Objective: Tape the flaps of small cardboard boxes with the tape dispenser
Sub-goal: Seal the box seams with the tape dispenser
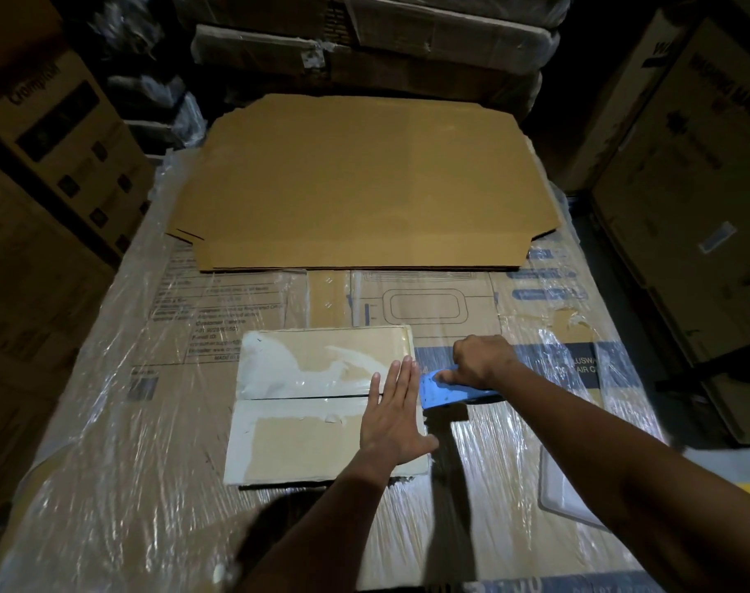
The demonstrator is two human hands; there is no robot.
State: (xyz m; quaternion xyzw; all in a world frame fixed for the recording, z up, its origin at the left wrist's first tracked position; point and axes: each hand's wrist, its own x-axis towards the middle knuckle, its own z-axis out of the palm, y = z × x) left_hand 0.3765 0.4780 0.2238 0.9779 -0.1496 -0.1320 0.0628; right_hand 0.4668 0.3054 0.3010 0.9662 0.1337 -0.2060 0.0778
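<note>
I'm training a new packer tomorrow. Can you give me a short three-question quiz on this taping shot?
1. True or false: the left hand lies flat on the box.
2. Which hand holds the blue tape dispenser? A) left B) right C) neither
3. Fill in: the seam between the two flaps runs from the box's left edge to its ____ edge, where the dispenser is.

Key
1. True; its palm presses the right end, over the seam.
2. B; the right hand grips it just off the box's right edge.
3. Right.
</note>
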